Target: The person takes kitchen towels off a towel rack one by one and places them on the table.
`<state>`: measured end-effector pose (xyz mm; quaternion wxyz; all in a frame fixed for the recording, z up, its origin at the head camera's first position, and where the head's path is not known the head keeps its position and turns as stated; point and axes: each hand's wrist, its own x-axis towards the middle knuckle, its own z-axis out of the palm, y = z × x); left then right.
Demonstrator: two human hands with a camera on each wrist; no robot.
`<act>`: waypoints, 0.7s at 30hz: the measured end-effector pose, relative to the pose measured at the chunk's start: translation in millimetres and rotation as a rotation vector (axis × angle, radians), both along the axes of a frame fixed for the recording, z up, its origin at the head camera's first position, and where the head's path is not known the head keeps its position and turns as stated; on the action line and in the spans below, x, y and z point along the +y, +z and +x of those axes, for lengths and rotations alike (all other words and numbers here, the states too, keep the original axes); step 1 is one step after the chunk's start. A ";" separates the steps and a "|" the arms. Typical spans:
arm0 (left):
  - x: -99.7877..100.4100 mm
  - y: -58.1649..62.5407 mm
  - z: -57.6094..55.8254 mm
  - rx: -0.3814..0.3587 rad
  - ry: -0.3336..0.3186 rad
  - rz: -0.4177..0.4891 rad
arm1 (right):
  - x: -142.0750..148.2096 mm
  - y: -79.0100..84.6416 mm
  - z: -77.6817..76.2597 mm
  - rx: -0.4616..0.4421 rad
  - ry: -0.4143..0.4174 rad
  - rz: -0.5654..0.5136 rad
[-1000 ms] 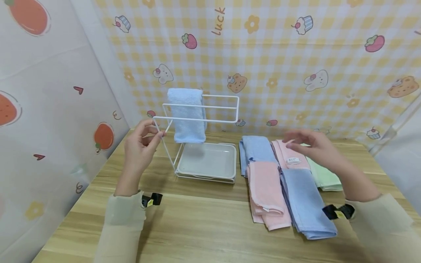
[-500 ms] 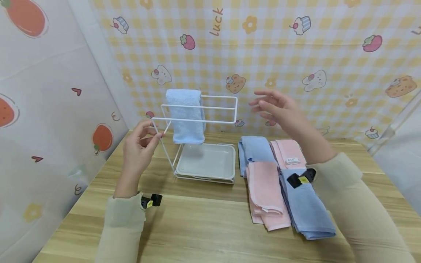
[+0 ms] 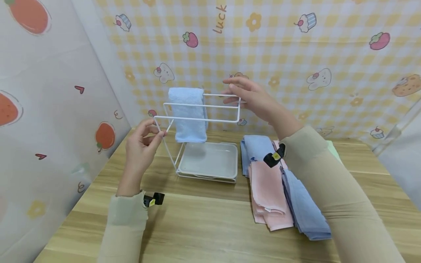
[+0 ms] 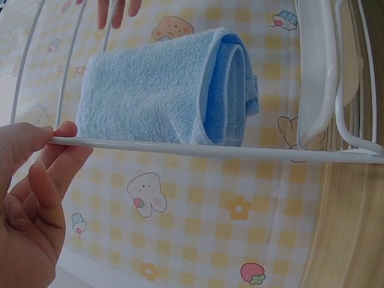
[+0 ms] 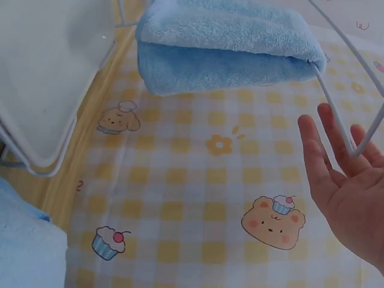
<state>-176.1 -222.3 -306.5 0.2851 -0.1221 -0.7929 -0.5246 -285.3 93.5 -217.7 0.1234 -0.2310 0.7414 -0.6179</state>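
Observation:
A white wire rack [image 3: 197, 119] stands on the table, with a folded light-blue towel [image 3: 189, 128] draped over the left end of its rear bar. My left hand [image 3: 141, 146] pinches the rack's left upright between thumb and fingers; the left wrist view shows the fingertips [image 4: 66, 129] on the wire. At the rack's right rear corner is my right hand [image 3: 253, 96], fingers extended and loosely spread. In the right wrist view those fingers [image 5: 333, 141] lie right at the end of the rear bar, holding nothing. Under the bars, a shallow white tray [image 3: 208, 160] sits in the rack's base.
Right of the rack lie folded towels: a blue one [image 3: 258, 148], a pink one [image 3: 268, 190], another blue one [image 3: 306, 208] and a green one [image 3: 333, 149] partly hidden by the right sleeve. A checked cloth backdrop [image 3: 279, 54] rises behind the table [image 3: 197, 223].
My right hand has moved left and up from above the towels to the rack's right rear corner. My left hand keeps its pinch on the rack, and the hanging towel stays put.

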 end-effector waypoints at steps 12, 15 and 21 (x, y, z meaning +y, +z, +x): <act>-0.8 2.1 0.4 -0.003 -0.001 0.000 | -17.7 12.8 -20.5 -0.003 0.185 0.137; -0.1 1.9 1.2 -0.020 0.006 0.005 | -20.9 17.3 -23.7 0.016 0.218 0.207; -0.8 1.7 2.5 -0.043 0.028 -0.009 | -31.1 22.6 -32.5 -0.006 0.277 0.258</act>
